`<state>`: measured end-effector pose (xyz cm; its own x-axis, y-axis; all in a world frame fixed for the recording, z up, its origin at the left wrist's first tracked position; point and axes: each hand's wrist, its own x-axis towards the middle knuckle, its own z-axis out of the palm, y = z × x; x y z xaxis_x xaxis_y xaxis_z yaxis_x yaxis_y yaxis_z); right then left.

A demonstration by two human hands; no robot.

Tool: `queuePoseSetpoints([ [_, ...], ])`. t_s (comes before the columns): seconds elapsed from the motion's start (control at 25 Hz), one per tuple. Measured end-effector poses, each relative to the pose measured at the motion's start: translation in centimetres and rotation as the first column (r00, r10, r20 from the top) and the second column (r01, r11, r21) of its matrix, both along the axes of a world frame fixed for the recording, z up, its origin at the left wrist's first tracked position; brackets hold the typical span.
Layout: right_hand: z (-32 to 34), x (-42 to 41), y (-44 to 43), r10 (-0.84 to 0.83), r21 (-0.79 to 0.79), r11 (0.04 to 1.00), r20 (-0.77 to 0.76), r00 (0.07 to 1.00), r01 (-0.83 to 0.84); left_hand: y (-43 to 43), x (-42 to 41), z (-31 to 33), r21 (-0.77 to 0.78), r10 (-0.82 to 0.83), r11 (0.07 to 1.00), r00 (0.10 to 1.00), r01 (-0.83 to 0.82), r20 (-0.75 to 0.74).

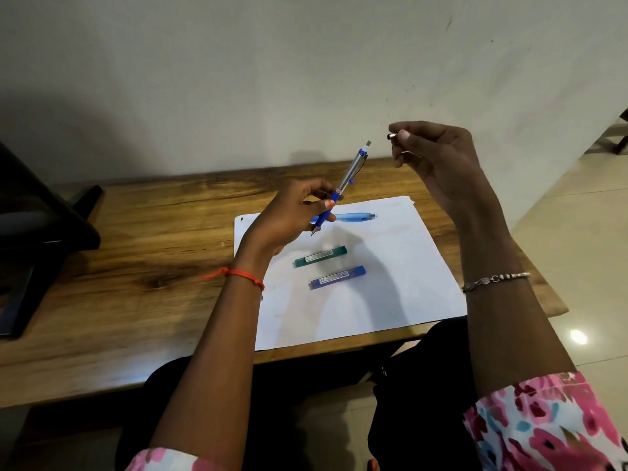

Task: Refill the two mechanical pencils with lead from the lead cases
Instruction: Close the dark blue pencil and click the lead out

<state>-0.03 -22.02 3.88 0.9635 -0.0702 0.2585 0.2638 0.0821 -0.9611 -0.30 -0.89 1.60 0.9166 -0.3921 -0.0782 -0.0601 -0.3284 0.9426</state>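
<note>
Now two pencils (pixel 347 180), two lead cases (pixel 320 256), left grip (pixel 299 212) clamping one, right (pixel 431 154) pinching cap (pixel 393 135).

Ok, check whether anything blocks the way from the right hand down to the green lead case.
Nothing visible does. The green lead case lies uncovered on the paper, apart from the blue lead case. The right hand itself is occupied, pinching a small metal cap.

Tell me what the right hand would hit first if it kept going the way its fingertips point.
The right hand, pinching a small metal cap, points left toward the exposed eraser end of the pencil in the left hand. That would likely come first, though depth is unclear.
</note>
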Motion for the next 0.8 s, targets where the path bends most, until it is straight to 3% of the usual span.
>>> queuePoseSetpoints([
  [0.28,0.4,0.1,1.2,0.042,0.022,0.999,0.133,0.990,-0.046,-0.2,0.0,-0.1,0.018,-0.016,1.000,1.000,0.016,-0.003],
  [0.8,0.4,-0.1,1.7,0.011,-0.107,0.994,0.160,0.987,0.006,-0.3,0.1,-0.5,0.012,-0.030,0.999,0.999,0.030,-0.026],
])
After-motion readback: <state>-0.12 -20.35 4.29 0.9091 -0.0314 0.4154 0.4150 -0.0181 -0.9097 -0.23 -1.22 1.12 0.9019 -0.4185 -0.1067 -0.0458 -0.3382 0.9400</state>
